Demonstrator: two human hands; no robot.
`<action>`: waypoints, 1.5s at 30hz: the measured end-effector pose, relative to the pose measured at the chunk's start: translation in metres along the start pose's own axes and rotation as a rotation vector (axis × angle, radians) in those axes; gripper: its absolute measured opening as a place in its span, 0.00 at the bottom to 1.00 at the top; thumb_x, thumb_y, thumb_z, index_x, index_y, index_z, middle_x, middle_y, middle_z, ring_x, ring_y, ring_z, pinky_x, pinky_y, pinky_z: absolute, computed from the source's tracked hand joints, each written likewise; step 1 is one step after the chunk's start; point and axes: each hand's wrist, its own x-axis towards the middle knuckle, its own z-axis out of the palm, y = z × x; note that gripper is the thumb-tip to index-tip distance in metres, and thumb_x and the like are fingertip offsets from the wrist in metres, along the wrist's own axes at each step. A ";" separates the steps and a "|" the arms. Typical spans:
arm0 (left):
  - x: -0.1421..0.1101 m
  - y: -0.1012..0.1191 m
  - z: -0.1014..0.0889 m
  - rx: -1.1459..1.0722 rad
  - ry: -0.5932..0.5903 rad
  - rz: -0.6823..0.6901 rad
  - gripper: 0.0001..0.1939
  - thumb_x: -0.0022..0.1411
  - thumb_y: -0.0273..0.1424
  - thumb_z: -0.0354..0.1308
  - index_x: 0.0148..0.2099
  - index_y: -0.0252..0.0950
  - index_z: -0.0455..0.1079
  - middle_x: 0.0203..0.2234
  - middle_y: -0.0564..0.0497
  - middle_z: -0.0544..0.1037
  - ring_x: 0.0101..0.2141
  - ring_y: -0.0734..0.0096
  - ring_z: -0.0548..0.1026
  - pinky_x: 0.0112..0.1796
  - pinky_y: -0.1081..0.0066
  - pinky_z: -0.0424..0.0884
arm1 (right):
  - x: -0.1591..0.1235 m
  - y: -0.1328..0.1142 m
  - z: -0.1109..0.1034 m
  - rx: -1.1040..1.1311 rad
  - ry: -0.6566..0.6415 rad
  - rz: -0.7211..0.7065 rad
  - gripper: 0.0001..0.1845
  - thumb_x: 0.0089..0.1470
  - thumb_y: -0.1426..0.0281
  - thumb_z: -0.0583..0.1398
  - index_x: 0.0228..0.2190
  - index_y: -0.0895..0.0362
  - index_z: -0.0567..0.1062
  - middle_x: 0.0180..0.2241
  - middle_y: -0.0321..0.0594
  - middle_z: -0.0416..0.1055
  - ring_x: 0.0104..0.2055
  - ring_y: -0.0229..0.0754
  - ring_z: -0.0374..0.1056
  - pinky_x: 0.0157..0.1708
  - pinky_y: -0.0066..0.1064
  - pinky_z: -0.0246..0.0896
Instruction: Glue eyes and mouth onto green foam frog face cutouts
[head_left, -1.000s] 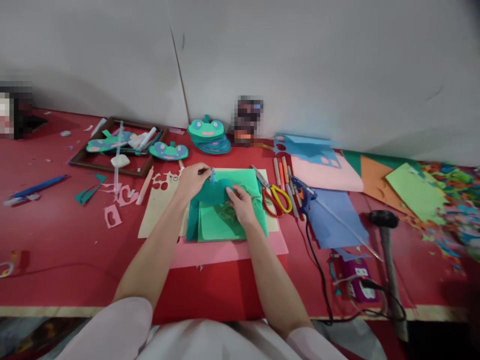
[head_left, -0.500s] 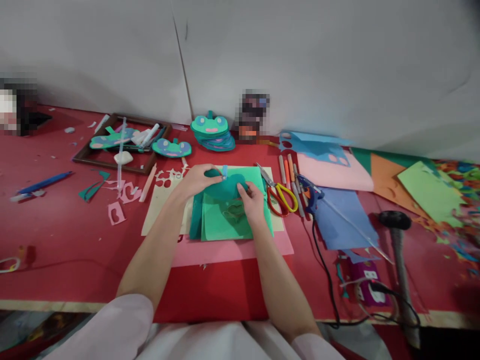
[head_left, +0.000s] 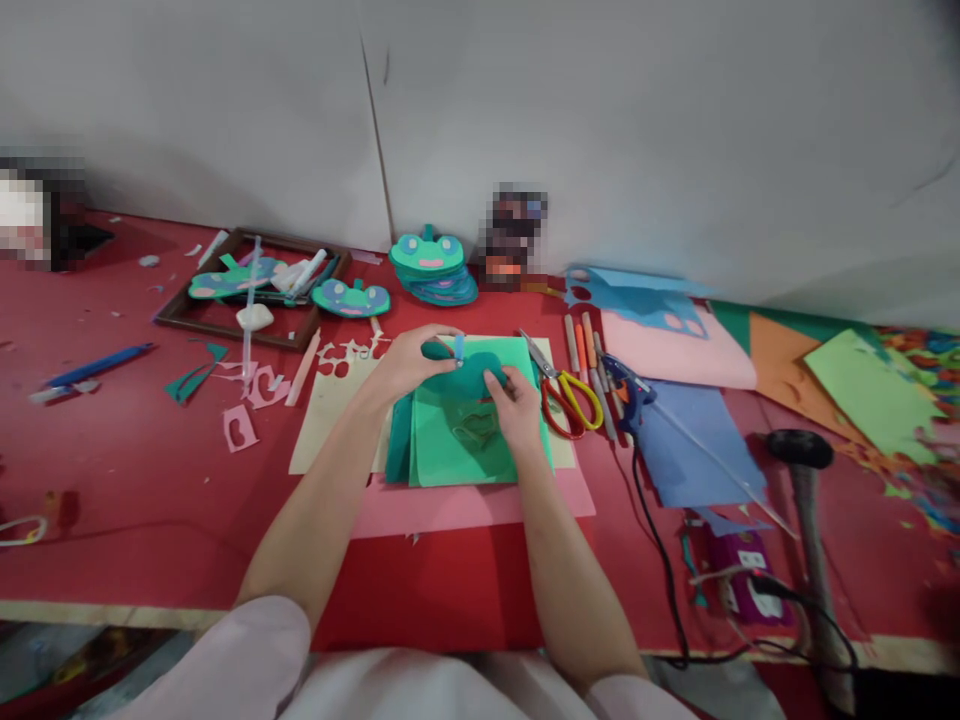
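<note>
A dark teal felt cut-out [head_left: 469, 375] is held above the green felt sheets [head_left: 450, 455]. My right hand [head_left: 517, 405] pinches its right side between thumb and fingers. At its upper left, my left hand [head_left: 416, 365] pinches a small blue strip [head_left: 459, 347], its fingertips close to the cut-out's edge. Whether the strip touches the cut-out I cannot tell. On the sheets below lies a scrap with a cut outline [head_left: 476, 428], partly shaded by my hands. Just right of my right hand are scissors [head_left: 574, 400] with red and yellow handles.
Stacked frog-face cut-outs [head_left: 429, 255] stand by the wall, near a blurred upright phone-like object [head_left: 514, 235]. A wooden frame [head_left: 289, 340] holds pens and pieces at left. Rightward lie markers [head_left: 581, 350], a blue glue gun [head_left: 634, 390], a mallet [head_left: 806, 500] and a purple power socket [head_left: 754, 580].
The view has swung slightly left, so things sit further right. My left hand has brought the blue strip to the cut-out's upper edge; my right hand keeps its grip.
</note>
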 end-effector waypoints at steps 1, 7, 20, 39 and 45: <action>0.000 0.000 0.000 -0.004 -0.004 -0.003 0.20 0.50 0.32 0.63 0.48 0.40 0.71 0.37 0.51 0.77 0.40 0.67 0.74 0.45 0.67 0.67 | 0.000 0.001 0.000 0.012 -0.005 0.006 0.16 0.46 0.56 0.59 0.31 0.56 0.70 0.19 0.28 0.50 0.20 0.32 0.50 0.21 0.27 0.64; 0.000 0.001 -0.001 -0.049 -0.024 0.001 0.18 0.51 0.32 0.62 0.47 0.40 0.70 0.40 0.52 0.77 0.39 0.69 0.74 0.43 0.69 0.68 | 0.000 0.002 0.001 0.036 0.018 0.039 0.18 0.44 0.55 0.60 0.32 0.57 0.70 0.20 0.28 0.52 0.20 0.32 0.51 0.22 0.30 0.67; 0.000 0.007 0.008 -0.011 0.125 0.037 0.16 0.50 0.29 0.61 0.44 0.37 0.69 0.36 0.51 0.76 0.38 0.70 0.73 0.44 0.69 0.66 | 0.001 0.003 0.002 0.100 0.009 0.067 0.18 0.45 0.56 0.61 0.33 0.56 0.70 0.20 0.28 0.49 0.20 0.31 0.50 0.21 0.28 0.66; -0.015 0.032 0.054 -0.321 -0.167 0.034 0.28 0.55 0.39 0.58 0.57 0.39 0.60 0.58 0.43 0.63 0.55 0.58 0.65 0.51 0.60 0.65 | -0.011 0.000 -0.001 -0.047 0.479 -0.223 0.17 0.56 0.59 0.52 0.43 0.55 0.65 0.39 0.45 0.68 0.40 0.42 0.67 0.44 0.41 0.63; -0.006 0.031 0.057 -0.388 -0.093 -0.027 0.14 0.58 0.37 0.53 0.43 0.35 0.69 0.38 0.47 0.76 0.41 0.64 0.73 0.42 0.65 0.68 | -0.018 -0.008 0.000 -0.364 0.151 -0.540 0.17 0.56 0.67 0.51 0.47 0.50 0.68 0.52 0.42 0.65 0.60 0.46 0.55 0.57 0.50 0.51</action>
